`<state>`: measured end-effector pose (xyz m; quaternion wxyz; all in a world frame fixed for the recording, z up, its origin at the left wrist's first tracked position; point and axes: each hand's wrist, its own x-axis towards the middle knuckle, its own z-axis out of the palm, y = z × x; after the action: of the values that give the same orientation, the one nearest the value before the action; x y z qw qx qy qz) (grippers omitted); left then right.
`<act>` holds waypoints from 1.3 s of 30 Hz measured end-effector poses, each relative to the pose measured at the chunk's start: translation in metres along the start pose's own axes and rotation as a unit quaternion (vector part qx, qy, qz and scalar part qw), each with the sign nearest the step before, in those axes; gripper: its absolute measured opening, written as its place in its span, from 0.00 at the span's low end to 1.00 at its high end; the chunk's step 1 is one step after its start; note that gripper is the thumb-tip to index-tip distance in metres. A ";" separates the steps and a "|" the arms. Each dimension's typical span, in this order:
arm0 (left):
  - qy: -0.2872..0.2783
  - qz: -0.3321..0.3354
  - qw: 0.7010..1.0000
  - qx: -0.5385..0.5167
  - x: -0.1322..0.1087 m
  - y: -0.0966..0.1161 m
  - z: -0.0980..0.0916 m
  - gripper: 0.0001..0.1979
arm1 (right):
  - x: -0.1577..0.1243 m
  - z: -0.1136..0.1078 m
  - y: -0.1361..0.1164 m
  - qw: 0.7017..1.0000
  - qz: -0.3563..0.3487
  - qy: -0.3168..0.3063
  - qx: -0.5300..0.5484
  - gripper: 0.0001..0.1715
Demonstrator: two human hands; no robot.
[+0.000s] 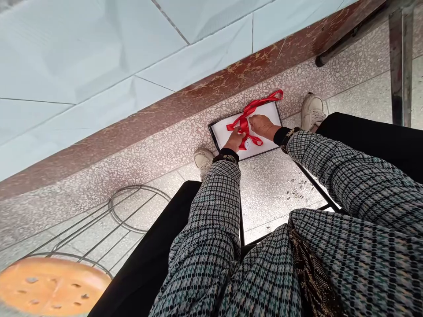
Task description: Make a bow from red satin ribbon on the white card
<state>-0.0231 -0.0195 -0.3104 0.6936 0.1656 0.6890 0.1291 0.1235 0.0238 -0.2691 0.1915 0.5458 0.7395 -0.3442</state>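
Ribbon looped on box; left hand pinches it; right hand curled beside, hold unclear to us; tightening seemingly remains.

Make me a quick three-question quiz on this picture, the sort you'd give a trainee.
1. What colour is the ribbon?
2. True or false: both sleeves are patterned.
3. Which hand is nearer the stool? A) left B) right

Key: 1. Red. 2. True. 3. A, the left hand.
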 end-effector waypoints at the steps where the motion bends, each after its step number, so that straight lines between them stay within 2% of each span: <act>1: 0.001 -0.001 1.000 -0.001 0.000 0.000 0.000 0.22 | 0.000 0.002 -0.001 1.000 0.003 -0.001 0.002 0.21; 7: 0.020 0.002 1.000 -0.007 -0.001 -0.003 0.002 0.20 | 0.006 0.012 -0.008 1.000 0.017 0.002 0.021 0.20; 12: 0.025 -0.014 0.999 -0.047 -0.002 -0.005 0.008 0.19 | 0.008 0.008 -0.007 0.999 0.032 -0.005 0.031 0.19; 22: 0.015 0.016 0.996 -0.084 0.013 -0.017 0.007 0.15 | 0.001 -0.001 -0.006 0.999 0.026 -0.002 0.018 0.19; 29: 0.031 0.015 0.996 -0.087 0.012 -0.015 0.018 0.12 | -0.001 -0.012 -0.009 0.999 0.048 0.003 0.020 0.18; 39: 0.034 0.005 0.997 -0.070 0.008 -0.010 0.025 0.10 | 0.001 -0.008 -0.011 0.998 0.055 -0.013 0.015 0.18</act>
<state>0.0019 -0.0269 -0.3223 0.6791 0.1160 0.7006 0.1859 0.1137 0.0285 -0.2612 0.2121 0.5841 0.7003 -0.3512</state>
